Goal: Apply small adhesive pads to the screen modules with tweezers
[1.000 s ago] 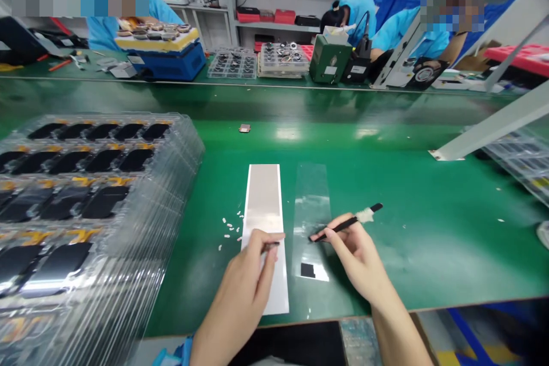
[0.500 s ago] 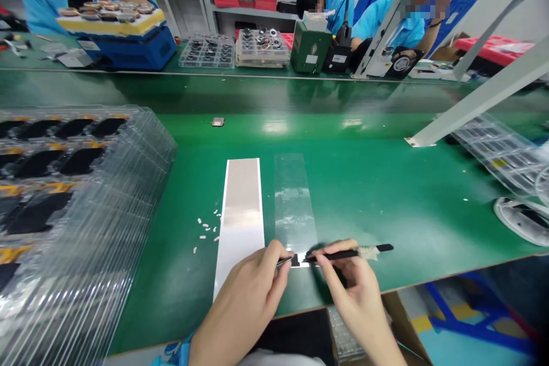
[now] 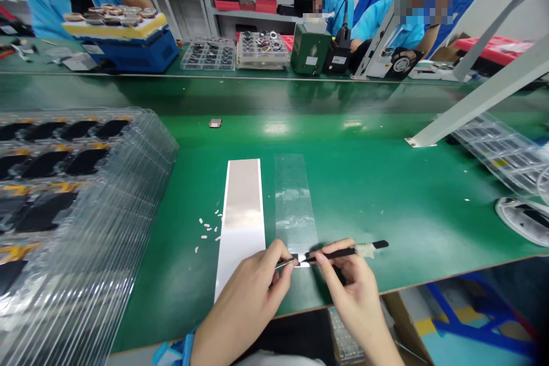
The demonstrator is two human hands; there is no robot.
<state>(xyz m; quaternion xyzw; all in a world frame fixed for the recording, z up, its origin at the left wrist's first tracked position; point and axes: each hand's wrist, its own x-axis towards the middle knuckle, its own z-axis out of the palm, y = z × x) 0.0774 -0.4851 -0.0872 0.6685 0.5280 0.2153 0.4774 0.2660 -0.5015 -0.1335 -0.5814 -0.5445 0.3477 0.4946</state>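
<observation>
My left hand [image 3: 253,286] pinches a small dark flat piece [image 3: 295,259] with a shiny edge between thumb and fingers; its exact kind is too small to tell. In my right hand [image 3: 354,283] are black tweezers [image 3: 341,253] with pale tape wound near the back end. Their tips point left and meet or nearly meet the small piece. Beneath the fingers lies the near end of a clear film strip [image 3: 295,206]. A white-edged strip [image 3: 242,200] with a beige upper part lies just left of the film, partly behind my left hand.
Tall stacked clear trays [image 3: 141,183] with black parts fill the left side. Tiny white bits [image 3: 206,226] lie by the white strip. A small metallic part [image 3: 215,123] sits farther back. At right are a slanted white post [image 3: 472,97] and clear trays [image 3: 497,154]. People work across the bench.
Both hands stay in nearly the same place. The tweezers have shifted slightly left and their back end has risen a little. The view has moved slightly.
</observation>
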